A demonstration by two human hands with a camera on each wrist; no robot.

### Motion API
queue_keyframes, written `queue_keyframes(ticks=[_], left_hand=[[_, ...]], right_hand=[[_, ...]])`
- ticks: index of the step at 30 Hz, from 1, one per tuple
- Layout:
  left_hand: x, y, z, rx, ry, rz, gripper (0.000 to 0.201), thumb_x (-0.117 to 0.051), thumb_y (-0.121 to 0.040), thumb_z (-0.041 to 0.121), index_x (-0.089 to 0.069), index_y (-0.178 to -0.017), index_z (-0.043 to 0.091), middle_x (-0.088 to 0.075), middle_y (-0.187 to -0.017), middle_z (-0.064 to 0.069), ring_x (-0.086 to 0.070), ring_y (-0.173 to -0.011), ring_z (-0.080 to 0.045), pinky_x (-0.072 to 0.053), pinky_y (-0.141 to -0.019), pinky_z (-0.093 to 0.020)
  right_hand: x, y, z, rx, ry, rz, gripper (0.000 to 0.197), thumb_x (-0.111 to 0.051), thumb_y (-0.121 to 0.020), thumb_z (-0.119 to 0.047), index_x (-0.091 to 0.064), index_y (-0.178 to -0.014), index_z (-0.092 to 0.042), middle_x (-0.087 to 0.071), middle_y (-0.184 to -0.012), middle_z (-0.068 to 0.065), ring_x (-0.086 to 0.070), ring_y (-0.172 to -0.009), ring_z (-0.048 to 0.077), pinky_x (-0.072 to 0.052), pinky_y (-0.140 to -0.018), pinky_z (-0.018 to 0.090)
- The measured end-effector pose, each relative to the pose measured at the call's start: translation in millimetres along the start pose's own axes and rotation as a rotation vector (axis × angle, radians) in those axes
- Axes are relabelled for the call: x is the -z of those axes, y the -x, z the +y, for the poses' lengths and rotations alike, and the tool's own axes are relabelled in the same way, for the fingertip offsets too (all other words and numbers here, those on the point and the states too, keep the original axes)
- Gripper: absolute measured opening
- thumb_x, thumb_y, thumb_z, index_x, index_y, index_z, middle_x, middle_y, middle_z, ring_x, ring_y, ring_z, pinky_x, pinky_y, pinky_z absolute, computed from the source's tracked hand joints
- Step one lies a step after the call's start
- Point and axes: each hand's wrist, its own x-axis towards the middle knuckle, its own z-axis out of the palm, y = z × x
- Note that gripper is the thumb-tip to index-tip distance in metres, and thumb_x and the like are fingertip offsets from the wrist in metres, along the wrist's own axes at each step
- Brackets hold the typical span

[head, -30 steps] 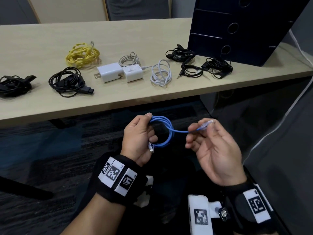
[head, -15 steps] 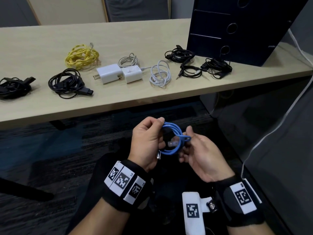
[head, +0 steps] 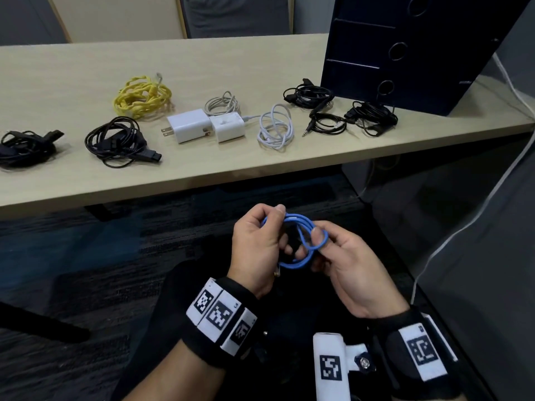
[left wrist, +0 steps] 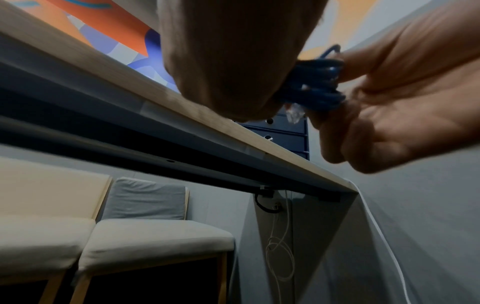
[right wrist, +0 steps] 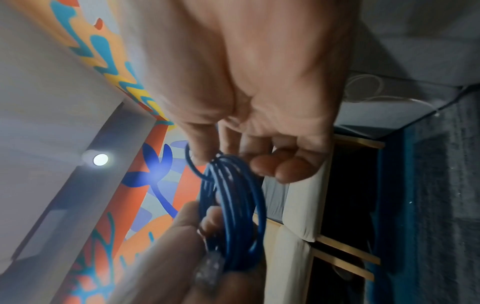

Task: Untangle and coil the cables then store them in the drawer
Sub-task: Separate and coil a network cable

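Note:
A thin blue cable [head: 301,244] is wound into a small coil below the table's front edge, held between both hands. My left hand [head: 260,244] grips the coil's left side, thumb and forefinger pinching its top. My right hand [head: 341,256] pinches the right side, its thumb pressed on a small loop of cable. In the right wrist view the blue coil [right wrist: 233,214] hangs from the right fingers, and a clear plug [right wrist: 210,267] sits by the left hand. The left wrist view shows the blue cable [left wrist: 314,90] and a clear plug [left wrist: 294,112] between the hands.
On the wooden table [head: 72,82] lie a yellow cable [head: 142,96], black cable bundles [head: 115,140] [head: 26,146] [head: 338,111], two white chargers [head: 205,125] and a white cable [head: 275,127]. A dark drawer unit [head: 405,50] stands at the table's right end. Dark carpet lies below.
A second ago my right hand held the cable's free end out to the right. It has since brought that end in to the coil, and both hands now hold the coil close together.

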Motion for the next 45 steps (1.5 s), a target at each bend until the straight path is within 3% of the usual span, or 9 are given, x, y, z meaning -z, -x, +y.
queue_keyframes(ticks=[4, 8, 12, 18, 29, 34, 36, 38, 45], left_hand=[[-1.4, 2.7, 2.5, 0.034, 0.040, -0.035, 0.031, -0.049, -0.099, 0.014, -0.040, -0.069, 0.015, -0.031, -0.053, 0.003, -0.025, -0.036, -0.002, -0.020, -0.035, -0.015], [1.0, 1.4, 6.4, 0.056, 0.057, -0.058, 0.032, -0.050, -0.098, 0.013, -0.039, -0.068, 0.016, -0.026, -0.050, 0.007, -0.021, -0.037, -0.002, -0.016, -0.035, -0.015], [4.5, -1.5, 7.4, 0.058, 0.054, -0.010, 0.033, -0.050, -0.098, 0.013, -0.038, -0.068, 0.016, -0.023, -0.050, 0.008, -0.019, -0.038, -0.003, -0.014, -0.036, -0.015], [6.7, -13.9, -0.5, 0.056, -0.003, 0.142, 0.027, -0.055, -0.097, 0.014, -0.048, -0.071, 0.012, -0.029, -0.052, 0.003, -0.025, -0.037, -0.004, -0.020, -0.035, -0.014], [20.4, -23.4, -0.4, -0.013, -0.201, 0.262, 0.026, -0.061, -0.093, 0.015, -0.052, -0.070, 0.010, -0.034, -0.036, 0.010, -0.029, -0.031, -0.005, -0.028, -0.036, -0.018], [26.0, -17.4, 7.1, 0.020, -0.129, 0.094, 0.030, -0.057, -0.096, 0.012, -0.046, -0.067, 0.010, -0.028, -0.042, 0.007, -0.021, -0.034, -0.006, -0.020, -0.037, -0.013], [23.0, -12.0, 9.2, 0.081, -0.057, -0.027, 0.030, -0.053, -0.097, 0.015, -0.043, -0.069, 0.012, -0.024, -0.045, 0.008, -0.018, -0.036, -0.004, -0.017, -0.037, -0.011], [18.4, -6.1, 10.7, 0.141, -0.016, -0.127, 0.027, -0.052, -0.097, 0.019, -0.043, -0.073, 0.013, -0.023, -0.047, 0.008, -0.017, -0.038, -0.003, -0.015, -0.037, -0.011], [4.3, -3.0, 12.2, 0.152, 0.119, -0.143, 0.034, -0.049, -0.099, 0.017, -0.036, -0.067, 0.018, -0.023, -0.046, 0.008, -0.017, -0.038, -0.003, -0.015, -0.035, -0.011]], right_hand=[[3.9, -4.4, 3.5, -0.024, 0.100, 0.012, 0.031, -0.063, -0.087, -0.043, -0.072, -0.101, -0.018, -0.071, -0.099, 0.004, -0.058, -0.083, 0.010, -0.042, -0.064, 0.022], [11.6, -5.2, 5.3, -0.024, 0.083, 0.113, 0.015, -0.058, -0.095, -0.021, -0.072, -0.092, -0.018, -0.065, -0.079, 0.000, -0.051, -0.066, 0.011, -0.043, -0.059, 0.026], [34.1, -4.0, 4.1, 0.109, 0.478, 0.239, 0.016, -0.067, -0.090, -0.022, -0.070, -0.074, -0.023, -0.063, -0.072, 0.003, -0.051, -0.059, 0.009, -0.043, -0.059, 0.031], [26.5, 11.3, -18.3, 0.278, 0.664, -0.039, 0.004, -0.067, -0.080, -0.023, -0.070, -0.077, -0.025, -0.053, -0.076, -0.006, -0.050, -0.067, 0.004, -0.036, -0.066, 0.013], [18.4, 35.0, -63.9, 0.265, 0.691, -0.405, 0.009, -0.069, -0.082, -0.025, -0.073, -0.078, -0.018, -0.058, -0.080, -0.008, -0.057, -0.074, 0.010, -0.040, -0.070, 0.015], [52.9, 26.1, -62.1, 0.384, 0.697, -0.016, 0.018, -0.068, -0.079, -0.046, -0.072, -0.079, -0.029, -0.058, -0.081, -0.006, -0.056, -0.072, 0.009, -0.041, -0.068, 0.016], [63.5, 13.7, -51.0, 0.368, 0.652, 0.216, 0.006, -0.070, -0.085, -0.026, -0.070, -0.079, -0.028, -0.059, -0.078, -0.002, -0.056, -0.065, 0.008, -0.044, -0.068, 0.020], [64.2, -1.3, -35.0, 0.278, 0.531, 0.376, 0.023, -0.063, -0.091, -0.004, -0.068, -0.081, -0.025, -0.064, -0.075, 0.008, -0.058, -0.059, 0.009, -0.051, -0.068, 0.033], [13.2, -15.2, -3.4, -0.163, -0.225, 0.244, 0.016, -0.048, -0.093, -0.006, -0.061, -0.083, -0.005, -0.053, -0.057, 0.005, -0.051, -0.049, 0.014, -0.042, -0.046, 0.021]])
